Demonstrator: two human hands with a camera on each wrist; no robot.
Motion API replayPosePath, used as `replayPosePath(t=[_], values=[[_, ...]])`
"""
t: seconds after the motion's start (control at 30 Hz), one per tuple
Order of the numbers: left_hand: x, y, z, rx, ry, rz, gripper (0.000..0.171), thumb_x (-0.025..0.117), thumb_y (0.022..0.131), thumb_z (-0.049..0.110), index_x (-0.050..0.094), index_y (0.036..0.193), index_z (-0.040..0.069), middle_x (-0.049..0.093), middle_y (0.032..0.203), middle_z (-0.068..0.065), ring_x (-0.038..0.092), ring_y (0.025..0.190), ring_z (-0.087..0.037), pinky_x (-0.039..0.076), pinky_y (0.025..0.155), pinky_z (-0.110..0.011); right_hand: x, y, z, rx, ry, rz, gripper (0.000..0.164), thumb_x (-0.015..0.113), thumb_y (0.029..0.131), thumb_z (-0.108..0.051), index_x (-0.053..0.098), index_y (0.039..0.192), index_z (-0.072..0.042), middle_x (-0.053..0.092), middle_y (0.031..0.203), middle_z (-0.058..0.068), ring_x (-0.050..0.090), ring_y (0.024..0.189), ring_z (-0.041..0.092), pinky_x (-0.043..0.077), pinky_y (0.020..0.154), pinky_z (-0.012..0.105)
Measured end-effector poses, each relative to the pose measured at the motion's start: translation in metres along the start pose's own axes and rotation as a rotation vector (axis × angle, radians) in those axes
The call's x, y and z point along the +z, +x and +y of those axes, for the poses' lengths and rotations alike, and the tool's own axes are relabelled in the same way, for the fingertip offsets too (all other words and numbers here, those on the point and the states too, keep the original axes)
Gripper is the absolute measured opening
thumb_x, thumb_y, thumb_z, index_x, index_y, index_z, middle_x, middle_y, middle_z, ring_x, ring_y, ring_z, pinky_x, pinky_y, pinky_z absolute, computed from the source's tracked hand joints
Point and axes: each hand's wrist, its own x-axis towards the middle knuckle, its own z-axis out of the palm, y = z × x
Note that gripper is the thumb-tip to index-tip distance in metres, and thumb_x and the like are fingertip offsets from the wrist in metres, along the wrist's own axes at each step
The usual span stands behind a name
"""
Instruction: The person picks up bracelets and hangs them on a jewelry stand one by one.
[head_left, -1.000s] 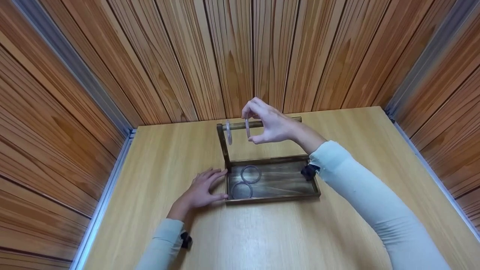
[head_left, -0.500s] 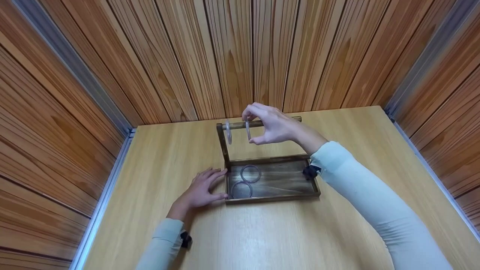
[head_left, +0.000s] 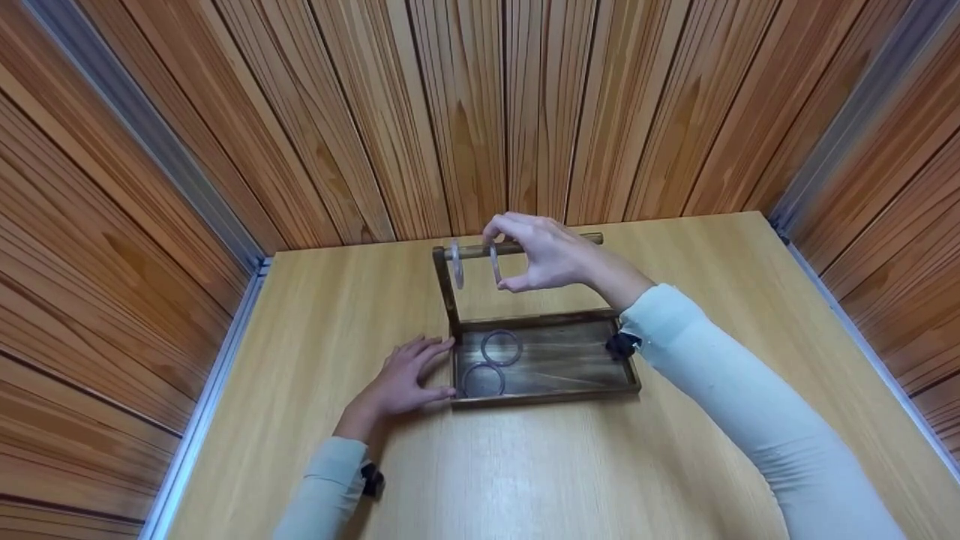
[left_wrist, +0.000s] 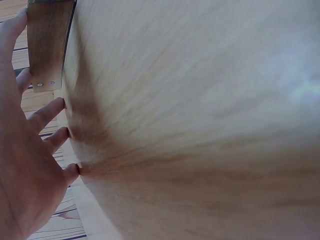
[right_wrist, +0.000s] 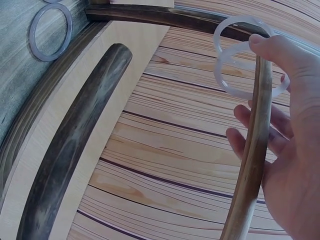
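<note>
A dark wooden stand has a tray (head_left: 555, 401) at its base, a left post (head_left: 445, 289) and a horizontal rod (head_left: 472, 252). My right hand (head_left: 551, 251) pinches a translucent bangle (head_left: 495, 264) between thumb and fingers; in the right wrist view this bangle (right_wrist: 218, 75) encircles the rod. Nearer the post, another bangle (head_left: 457, 266) hangs on the rod. Two more bangles lie in the tray, one bangle (head_left: 484, 346) behind the other bangle (head_left: 504, 380). My left hand (head_left: 401, 381) touches the tray's left end with spread fingers, seen also in the left wrist view.
The stand rests on a pale wooden table (head_left: 525, 480). Behind it rises a wood-plank wall (head_left: 480, 112), with more planked walls at both sides. In the right wrist view, a dark rod (right_wrist: 75, 140) with a rounded end runs beside the tray.
The right hand has lowered slightly, still holding its bangle at the rod. The left hand and the bangles in the tray have stayed put.
</note>
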Motion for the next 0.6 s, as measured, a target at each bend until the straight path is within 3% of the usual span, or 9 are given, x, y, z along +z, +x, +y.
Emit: replayPosePath(t=[0.6], values=[[-0.0010, -0.0001, -0.0013, 0.029, 0.014, 0.003, 0.091, 0.079, 0.099, 0.062, 0.040, 0.176, 0.033, 0.039, 0.183, -0.015, 0.022, 0.175, -0.051, 0.010, 0.139, -0.082, 0.0003, -0.0001, -0.0001, 0.052, -0.104, -0.022, 0.067, 0.095, 0.087, -0.034, 0.062, 0.144, -0.016, 0.073, 0.148, 0.011, 0.071, 0.136, 0.038, 0.063, 0.105, 0.058]])
